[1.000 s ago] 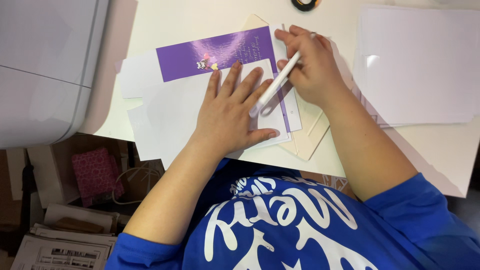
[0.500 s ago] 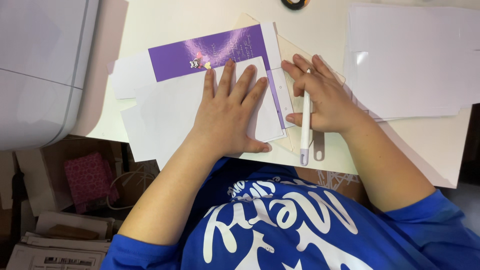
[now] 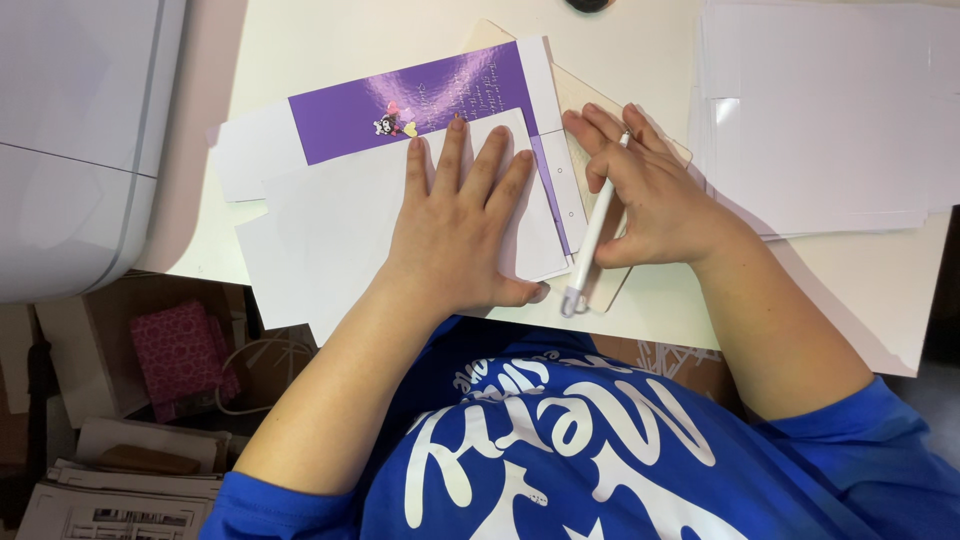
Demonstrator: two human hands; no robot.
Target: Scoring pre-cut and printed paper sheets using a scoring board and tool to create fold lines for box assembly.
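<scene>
White pen (image 3: 590, 238) in right hand (image 3: 650, 195), beside purple-banded card (image 3: 420, 100), left hand (image 3: 465, 225) flat

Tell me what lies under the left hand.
The left hand presses flat on a folded white flap of the purple and white card. Whatever print sits beneath the palm and flap is covered. The right hand holds a white tool beside it.

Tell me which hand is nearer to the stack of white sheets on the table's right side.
Right. The right hand, holding a white pen, lies just beside the stack of white sheets; the left hand presses the folded card farther away.
</scene>
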